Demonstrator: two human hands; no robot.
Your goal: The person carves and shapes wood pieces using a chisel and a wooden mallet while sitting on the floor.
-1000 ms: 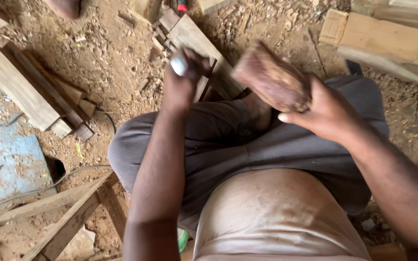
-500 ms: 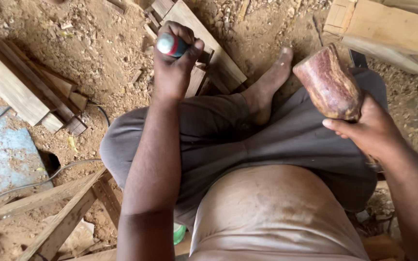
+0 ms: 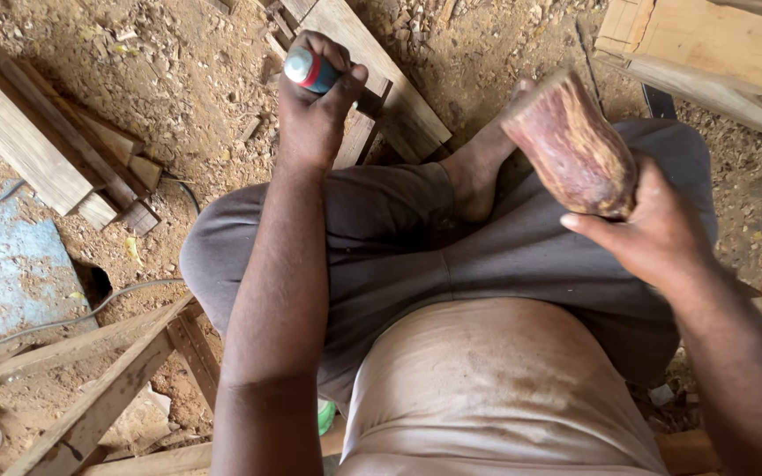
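While left hand (image 3: 315, 110) stays fisted round tool handle (image 3: 309, 69), right hand (image 3: 654, 234) only cups reddish wood block (image 3: 572, 145) from below; block could slip, drop onto bare foot (image 3: 480, 163).

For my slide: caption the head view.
Seated person's left hand grips a tool handle; right hand holds a reddish wood block.

No packages, labels, signs or screens in view; only wood, sawdust, hands

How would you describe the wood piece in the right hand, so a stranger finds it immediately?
Look above the grey trousers, on the picture's right side. The right hand holds up a reddish-brown wood block; unlike the pale planks around, it is dark, streaked and rounded.
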